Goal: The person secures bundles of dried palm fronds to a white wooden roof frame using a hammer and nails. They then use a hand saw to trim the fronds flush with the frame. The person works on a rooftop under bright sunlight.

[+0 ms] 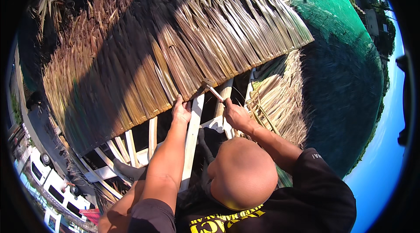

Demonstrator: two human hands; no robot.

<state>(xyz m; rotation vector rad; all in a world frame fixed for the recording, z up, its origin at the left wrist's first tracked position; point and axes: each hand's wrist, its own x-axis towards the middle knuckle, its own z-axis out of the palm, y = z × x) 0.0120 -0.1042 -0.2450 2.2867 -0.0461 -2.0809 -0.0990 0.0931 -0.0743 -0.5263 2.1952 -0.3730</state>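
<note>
A panel of dried palm-leaf thatch (175, 58) lies across the roof frame, its stitched lower edge slanting up to the right. My left hand (181, 109) grips that edge from below, with a finger over the top. Just right of it, my right hand (236, 115) is closed around the pale handle of a hammer (216, 93). The hammer's dark head rests at or just over the panel's edge; whether it touches cannot be made out. Beneath the edge run pale wooden rafters (192, 134), one right beside my left hand.
More loose thatch (280, 101) slopes down at the right, beside a rounded roof covered with green netting (345, 71). Dark gaps show between the rafters and a cross batten (105, 173). Far below at the left are a road and white vehicles (57, 193).
</note>
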